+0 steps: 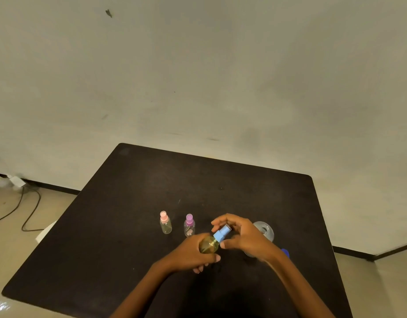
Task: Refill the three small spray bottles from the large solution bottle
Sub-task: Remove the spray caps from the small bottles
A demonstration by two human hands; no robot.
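Observation:
My left hand (193, 253) grips a small spray bottle (209, 245) filled with yellowish liquid, tilted with its top toward the right. My right hand (241, 237) curls its fingers round the bottle's blue spray cap (222, 232). On the black table (129, 226) stand a pink-capped spray bottle (165, 222) and a purple-capped spray bottle (189, 226), both upright, left of my hands. The large clear solution bottle (264, 230) stands behind my right hand, partly hidden by it.
A blue cap (285, 252) lies beside my right wrist. The table's right edge runs close to it. A cable (30, 210) and a white plug (17, 181) lie on the floor at the left. A wall stands behind the table.

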